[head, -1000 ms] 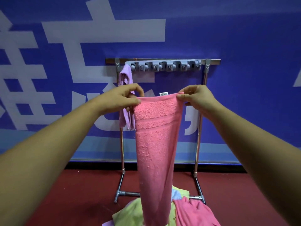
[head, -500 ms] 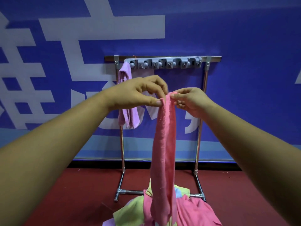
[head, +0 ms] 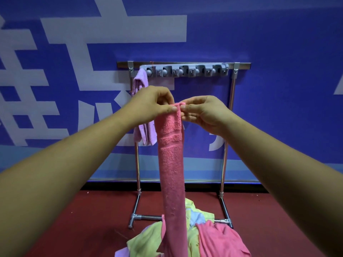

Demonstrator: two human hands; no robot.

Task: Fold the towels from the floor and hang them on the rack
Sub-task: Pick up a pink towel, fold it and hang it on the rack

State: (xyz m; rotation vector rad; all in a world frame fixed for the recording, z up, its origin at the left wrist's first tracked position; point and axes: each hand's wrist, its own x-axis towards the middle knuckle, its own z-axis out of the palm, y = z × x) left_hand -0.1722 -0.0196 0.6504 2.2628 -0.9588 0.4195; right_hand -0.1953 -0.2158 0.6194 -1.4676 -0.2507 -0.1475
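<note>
- Out in front of the rack, the long pink terry towel [head: 170, 164] hangs as a narrow strip. Its top edge is gathered between both hands and its lower end trails down into the heap on the floor.
- The left hand [head: 154, 102] pinches that top edge, thumb pressed against curled fingers.
- The right hand [head: 202, 112] pinches the same edge just beside it, thumb and forefinger closed on the corner, and the fingertips [head: 182, 107] almost meet the left thumb.
- Step in hand, as I read it: folding. The lengthwise fold looks made and the corners are being matched up top, but nothing of this towel is on the rack yet.
- Next move likely calls for one hand to take all the layers in a single firm pinch. That frees the other to lift the dangling tail for a shorter fold, or to steer the strip up to a free hook.
- Behind stands the shiny steel-tube rack [head: 225, 154], with a grey plastic hook strip [head: 185, 71] across its top.
- One folded lilac towel [head: 141, 80] already hangs at the strip's left end.
- Below lie a crumpled yellow-green towel [head: 143, 242], a pale blue cloth [head: 198, 217] and another pink towel [head: 220, 240], heaped on the dark red floor [head: 74, 219] at the rack's foot.
</note>
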